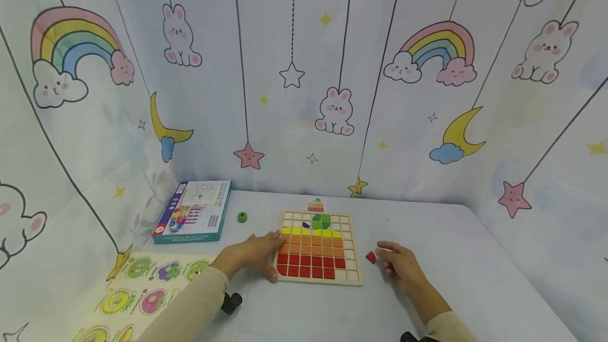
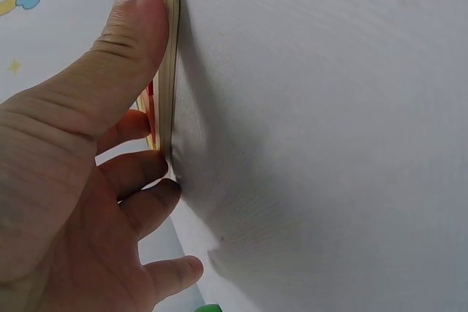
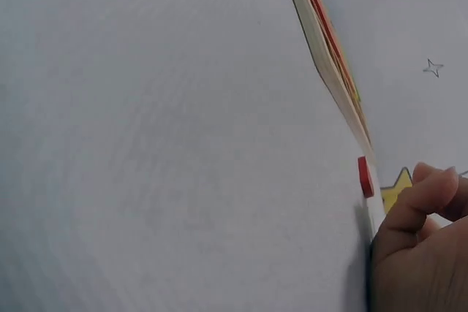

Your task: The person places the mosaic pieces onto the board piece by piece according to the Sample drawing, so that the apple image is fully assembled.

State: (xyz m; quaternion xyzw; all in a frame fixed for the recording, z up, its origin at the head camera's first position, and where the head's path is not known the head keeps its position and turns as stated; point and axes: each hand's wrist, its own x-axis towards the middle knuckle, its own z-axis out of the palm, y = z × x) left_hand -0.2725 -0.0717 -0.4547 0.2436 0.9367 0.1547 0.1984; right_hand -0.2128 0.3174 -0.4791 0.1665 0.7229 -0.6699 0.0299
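Note:
A wooden grid board [image 1: 349,263] lies on the table, holding rows of red, orange and yellow tiles, green tiles above them and one small dark blue piece [image 1: 306,225]. My left hand [image 1: 254,253] rests at the board's left edge, its thumb against the near left corner; in the left wrist view the thumb [image 2: 135,27] touches the board's side. To the right of the board lies a loose red piece [image 1: 371,257], also seen in the right wrist view. Just beside it is my right hand [image 1: 401,267], fingers loosely bent and holding nothing.
Behind the board stands a small picture card [image 1: 316,205]. A green ring-shaped piece [image 1: 242,217] and a flat box [image 1: 192,211] are at the back left. A sheet with fruit pictures [image 1: 142,276] covers the near left. A patterned curtain [image 1: 285,120] hangs behind the table.

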